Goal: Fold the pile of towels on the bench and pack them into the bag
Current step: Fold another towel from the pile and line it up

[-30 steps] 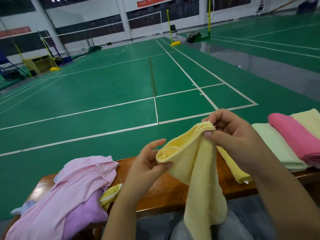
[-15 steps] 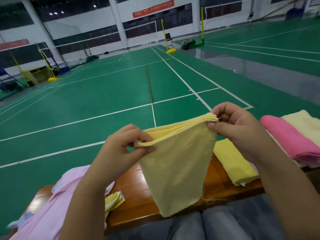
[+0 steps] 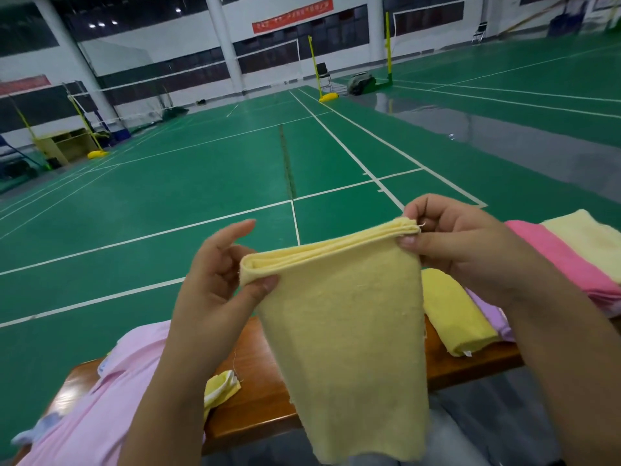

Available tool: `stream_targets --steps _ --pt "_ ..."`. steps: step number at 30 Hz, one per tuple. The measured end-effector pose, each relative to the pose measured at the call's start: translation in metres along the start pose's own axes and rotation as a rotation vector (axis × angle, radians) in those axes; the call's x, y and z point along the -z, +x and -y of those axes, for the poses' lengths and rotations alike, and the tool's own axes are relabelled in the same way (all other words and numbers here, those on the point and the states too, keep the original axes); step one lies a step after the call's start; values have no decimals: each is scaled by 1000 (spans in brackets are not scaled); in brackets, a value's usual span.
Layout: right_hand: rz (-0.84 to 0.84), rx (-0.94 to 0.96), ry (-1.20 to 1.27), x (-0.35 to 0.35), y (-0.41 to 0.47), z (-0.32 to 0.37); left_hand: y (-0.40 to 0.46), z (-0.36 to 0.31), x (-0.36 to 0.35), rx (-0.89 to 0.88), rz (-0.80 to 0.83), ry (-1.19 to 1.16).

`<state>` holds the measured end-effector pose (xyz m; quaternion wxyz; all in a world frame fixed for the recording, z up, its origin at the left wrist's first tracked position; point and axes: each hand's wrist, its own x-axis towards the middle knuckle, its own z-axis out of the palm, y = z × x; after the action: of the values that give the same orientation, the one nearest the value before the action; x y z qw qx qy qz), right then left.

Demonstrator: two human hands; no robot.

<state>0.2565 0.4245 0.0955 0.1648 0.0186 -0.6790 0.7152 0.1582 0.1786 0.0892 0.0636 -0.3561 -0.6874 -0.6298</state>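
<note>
Looking down through the head camera, we hold a pale yellow towel (image 3: pixel 346 331) up in front of us, above the near edge of the wooden bench (image 3: pixel 262 391), and it hangs down in several layers whose folded top edges run between our two hands. Our left hand (image 3: pixel 215 287) pinches the left top corner of that towel between the thumb and the fingers behind it, with the index finger raised and nearly straight above the cloth. Our right hand (image 3: pixel 463 253) grips the right top corner, thumb in front and curled fingers behind, where the stacked layer edges show plainly. The lower end of the towel hangs past the bench's near edge, in front of our grey-clad lap. On the left end of the bench lies a loose pile of pink towels (image 3: pixel 100 408), partly hidden by our left forearm, with a bit of pale blue cloth at its far left side and a small crumpled yellow-and-white cloth (image 3: pixel 220 390) just beside it toward the bench's middle. On the right part of the bench we see folded towels lying side by side: a yellow one (image 3: pixel 453 311), then a lilac one (image 3: pixel 490 314) touching it and mostly covered by our right forearm, then a bright pink one (image 3: pixel 568 260), and a cream one (image 3: pixel 591 240) at the right edge of view. Beyond the bench spreads a green court floor (image 3: pixel 201 183) with white lines. We cannot see the bag in this view.
</note>
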Motion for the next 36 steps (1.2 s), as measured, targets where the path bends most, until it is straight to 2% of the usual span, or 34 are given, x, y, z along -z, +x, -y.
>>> stream_targets --steps 4,6,8,10,12,14,16,20,24,27,33,36 --pt "-23 -157 -60 3 24 -23 20 26 -2 240 102 142" --pt "-41 -188 -85 1 36 -27 37 41 -4 311 97 170" --pt "-56 -123 -73 -1 46 -22 53 46 -3 297 44 41" --pt "-61 18 -44 -1 52 -10 61 44 0 218 11 -143" --pt "-36 137 -56 0 50 0 60 40 3 140 40 -253" --pt "-22 151 -125 2 43 -2 51 42 2 120 99 -264" --pt "-29 77 -190 7 32 -23 33 53 -3 170 127 -229" --pt "-27 -155 -228 21 -6 -98 -25 93 -20 380 207 -110" --pt "95 -454 -239 29 -66 -171 -93 128 -35 623 337 -68" --pt "185 -617 -202 34 -94 -189 -122 139 -38 742 359 -63" --pt "314 -641 -152 43 -94 -172 -123 130 -35 697 357 -56" --pt "255 -601 -179 41 -70 -166 -105 131 -34 635 336 -11"
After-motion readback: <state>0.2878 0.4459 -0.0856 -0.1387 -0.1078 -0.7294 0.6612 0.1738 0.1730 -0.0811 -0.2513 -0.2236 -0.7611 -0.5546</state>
